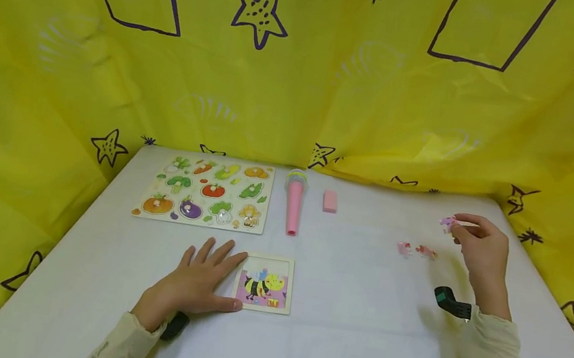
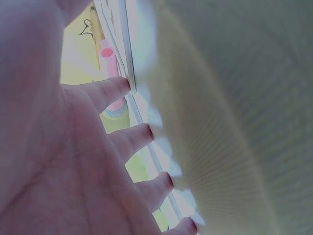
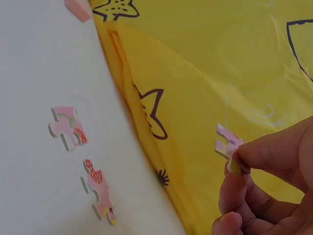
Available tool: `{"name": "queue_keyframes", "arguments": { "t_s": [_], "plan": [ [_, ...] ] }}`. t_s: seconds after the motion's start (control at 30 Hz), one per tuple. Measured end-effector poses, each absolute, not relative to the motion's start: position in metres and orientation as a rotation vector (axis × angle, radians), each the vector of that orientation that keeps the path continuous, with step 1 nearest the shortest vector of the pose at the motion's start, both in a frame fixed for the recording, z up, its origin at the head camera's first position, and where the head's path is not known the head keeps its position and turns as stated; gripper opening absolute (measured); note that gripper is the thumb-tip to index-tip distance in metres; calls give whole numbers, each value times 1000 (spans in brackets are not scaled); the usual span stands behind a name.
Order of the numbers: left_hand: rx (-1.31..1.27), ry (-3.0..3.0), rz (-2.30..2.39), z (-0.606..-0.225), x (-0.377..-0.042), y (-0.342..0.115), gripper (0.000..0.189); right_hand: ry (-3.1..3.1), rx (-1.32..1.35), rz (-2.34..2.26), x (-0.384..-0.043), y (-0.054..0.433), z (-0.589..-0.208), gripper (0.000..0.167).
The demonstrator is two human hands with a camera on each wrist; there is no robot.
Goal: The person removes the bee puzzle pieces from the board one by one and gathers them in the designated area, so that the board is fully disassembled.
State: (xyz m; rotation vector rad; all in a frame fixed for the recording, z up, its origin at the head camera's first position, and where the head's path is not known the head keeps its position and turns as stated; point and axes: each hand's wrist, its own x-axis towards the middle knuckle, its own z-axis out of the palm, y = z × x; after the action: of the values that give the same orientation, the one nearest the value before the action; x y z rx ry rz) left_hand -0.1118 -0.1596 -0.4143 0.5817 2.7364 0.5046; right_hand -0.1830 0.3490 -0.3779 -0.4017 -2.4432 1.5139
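Note:
A small square jigsaw puzzle (image 1: 263, 288) with a bee picture lies in a pale frame; a band along its top shows bare backing. My left hand (image 1: 203, 281) rests flat with spread fingers at the frame's left edge, thumb and index touching it. In the left wrist view the fingers (image 2: 132, 139) reach to the frame's edge. Above the table at the right, my right hand (image 1: 481, 250) pinches a pink puzzle piece (image 3: 229, 142) between thumb and fingertips. Two more pink pieces, one (image 3: 67, 126) and another (image 3: 98, 188), lie on the table beside it.
A vegetable peg board (image 1: 205, 194) lies at the back left. Right of it are a pink toy microphone (image 1: 293, 205) and a pink eraser-like block (image 1: 330, 201). Yellow patterned cloth (image 1: 302, 81) hangs around the white table (image 1: 350, 352) at back and sides.

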Motion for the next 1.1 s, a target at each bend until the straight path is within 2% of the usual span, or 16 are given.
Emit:
{"name": "queue_keyframes", "arguments": {
  "t_s": [0.13, 0.27, 0.43, 1.1],
  "plan": [
    [577, 2736, 509, -412, -111, -161, 96, -2445, -498, 1521, -182, 358, -381, 26],
    [571, 2727, 520, -412, -109, -164, 96, -2476, -550, 1479, -183, 364, -388, 32],
    [579, 2735, 520, -412, -109, -165, 96, -2558, -508, 1393, -183, 372, -396, 41],
    [589, 2737, 515, -416, -115, -162, 96, -2817, -371, 1009, -187, 382, -413, 37]
  ]
}}
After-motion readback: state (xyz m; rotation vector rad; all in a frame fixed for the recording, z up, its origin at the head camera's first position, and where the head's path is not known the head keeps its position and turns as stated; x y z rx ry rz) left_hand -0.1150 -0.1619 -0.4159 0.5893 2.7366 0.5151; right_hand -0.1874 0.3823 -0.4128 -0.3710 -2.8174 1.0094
